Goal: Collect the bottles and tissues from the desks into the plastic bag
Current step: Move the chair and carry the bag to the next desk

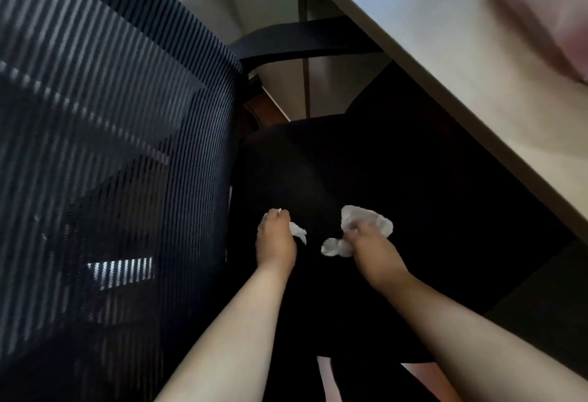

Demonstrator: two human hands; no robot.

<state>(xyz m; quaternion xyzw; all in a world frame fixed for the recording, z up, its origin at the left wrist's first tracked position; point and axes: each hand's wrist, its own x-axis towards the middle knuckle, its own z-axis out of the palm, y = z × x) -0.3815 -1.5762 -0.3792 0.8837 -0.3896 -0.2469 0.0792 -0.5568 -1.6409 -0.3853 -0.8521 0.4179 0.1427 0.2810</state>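
White tissue, crumpled, two lots, both held over the black chair seat (318,163).

Item 1: small tissue wad (297,230), clamped in the left hand (276,244), fingers curled shut around it; a scrap shows above the knuckles and another at the thumb side.

Item 2: larger tissue bundle (366,220), clamped in the right hand (375,249); one lobe sticks out beyond the fingers, another hangs at the inner side of the hand.

Item 3: mesh chair back (111,147), dark, striped, filling the left of the view.

Item 4: pale worktop (445,51), edge running diagonally along the upper right, above the seat. A blurred pinkish shape (541,13) lies on it; what it is cannot be told.

Not seen: plastic bag, bottles.

Step in hand, as judged: tissues gathered, both hands full, carry to the bag pending.

Next move calls for: finding the bag, which is out of view, and freeing one hand to hold its mouth open, perhaps by passing both lots into one hand, so no loose scrap drops.
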